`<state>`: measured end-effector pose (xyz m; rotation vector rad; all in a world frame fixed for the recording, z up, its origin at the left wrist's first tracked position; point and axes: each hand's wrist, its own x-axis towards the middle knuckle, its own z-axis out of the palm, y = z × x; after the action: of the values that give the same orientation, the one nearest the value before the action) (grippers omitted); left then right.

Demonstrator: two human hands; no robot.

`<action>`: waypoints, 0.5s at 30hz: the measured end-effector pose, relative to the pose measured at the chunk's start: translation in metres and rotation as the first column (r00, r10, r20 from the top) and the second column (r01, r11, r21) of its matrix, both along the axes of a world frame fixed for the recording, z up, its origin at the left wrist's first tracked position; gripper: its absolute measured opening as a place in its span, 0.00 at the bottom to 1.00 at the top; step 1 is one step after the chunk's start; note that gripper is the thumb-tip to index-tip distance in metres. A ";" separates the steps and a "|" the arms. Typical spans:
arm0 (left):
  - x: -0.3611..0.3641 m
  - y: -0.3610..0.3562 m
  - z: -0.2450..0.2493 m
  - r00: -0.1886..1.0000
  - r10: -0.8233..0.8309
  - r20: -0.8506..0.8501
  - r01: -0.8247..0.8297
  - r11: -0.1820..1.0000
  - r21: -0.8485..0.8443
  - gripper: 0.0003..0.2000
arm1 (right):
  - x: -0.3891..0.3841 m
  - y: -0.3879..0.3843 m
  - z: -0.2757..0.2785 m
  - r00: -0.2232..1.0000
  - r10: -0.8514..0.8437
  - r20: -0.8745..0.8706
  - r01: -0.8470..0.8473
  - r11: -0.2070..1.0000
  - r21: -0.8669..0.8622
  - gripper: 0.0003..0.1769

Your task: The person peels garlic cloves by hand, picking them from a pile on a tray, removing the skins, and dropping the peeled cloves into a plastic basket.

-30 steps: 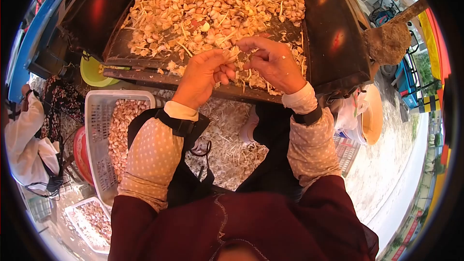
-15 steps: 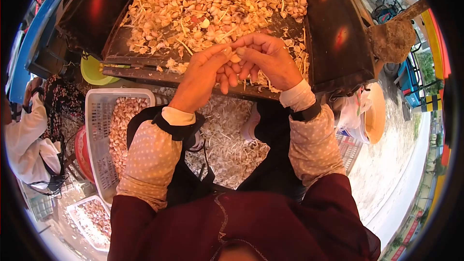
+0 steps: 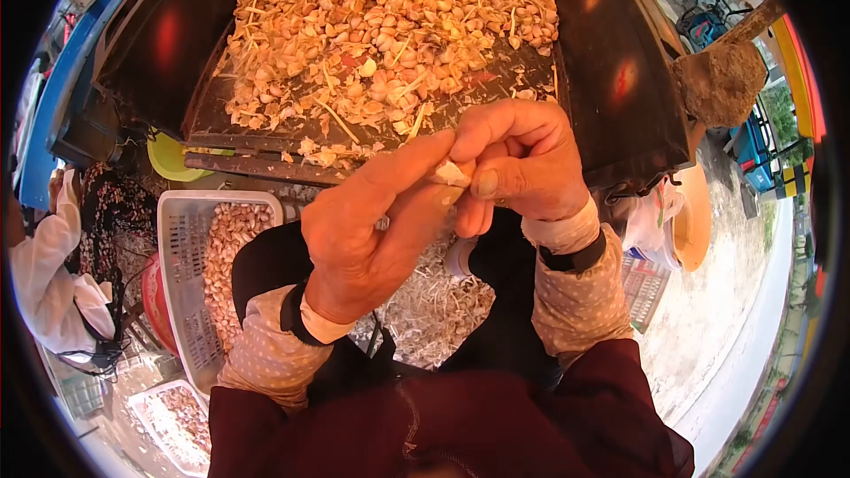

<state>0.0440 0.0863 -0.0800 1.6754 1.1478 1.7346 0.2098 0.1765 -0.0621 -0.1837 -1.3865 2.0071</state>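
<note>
Over the front edge of a dark work surface point(image 3: 288, 152), my two hands meet around a pale garlic clove point(image 3: 453, 173). My left hand point(image 3: 359, 226) pinches it between thumb and fingers from the left. From the other side, the bent thumb and forefinger of my right hand point(image 3: 531, 164) close on the same clove. Fingers cover part of the clove. Beyond my hands lies a broad heap of garlic cloves point(image 3: 390, 31), mixed with loose skins and dry stalks.
Left of my legs stands a grey plastic basket point(image 3: 170, 252) holding garlic cloves point(image 3: 232, 243). A smaller white tray point(image 3: 142, 407) sits lower left. Discarded skins point(image 3: 443, 310) cover the ground between my legs. Another person's white sleeve point(image 3: 44, 257) shows at far left; a stone point(image 3: 722, 84) is at right.
Both hands have come back toward my body and nearer the camera, the clove still between them. My left hand has straightened its fingers somewhat. The heap appears slightly shifted in view.
</note>
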 end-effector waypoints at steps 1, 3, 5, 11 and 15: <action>0.000 -0.004 0.003 0.998 -0.010 -0.063 0.019 0.990 0.138 0.17 | 0.003 -0.005 0.006 0.994 0.079 -0.074 -0.077 0.997 0.029 0.12; -0.006 -0.019 0.030 0.969 -0.129 -0.212 0.160 0.978 0.135 0.21 | -0.003 -0.021 0.018 0.978 0.047 -0.203 -0.016 0.988 0.153 0.11; -0.008 -0.027 0.036 0.945 -0.179 -0.275 0.264 0.912 0.315 0.17 | -0.011 -0.021 0.036 0.914 0.198 -0.354 -0.023 0.896 0.443 0.09; 0.008 -0.029 0.033 0.923 -0.321 -0.210 0.379 0.674 0.634 0.15 | -0.002 -0.055 0.057 0.878 0.096 -0.469 0.138 0.887 0.440 0.04; 0.016 -0.036 0.040 0.946 -0.297 -0.133 0.316 0.740 0.594 0.15 | -0.005 -0.075 0.054 0.878 -0.085 -0.471 0.285 0.883 0.373 0.03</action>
<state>0.0600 0.0502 -0.0397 2.1100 0.2643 1.9755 0.2052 0.1016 -0.0082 0.3127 -1.4046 1.4128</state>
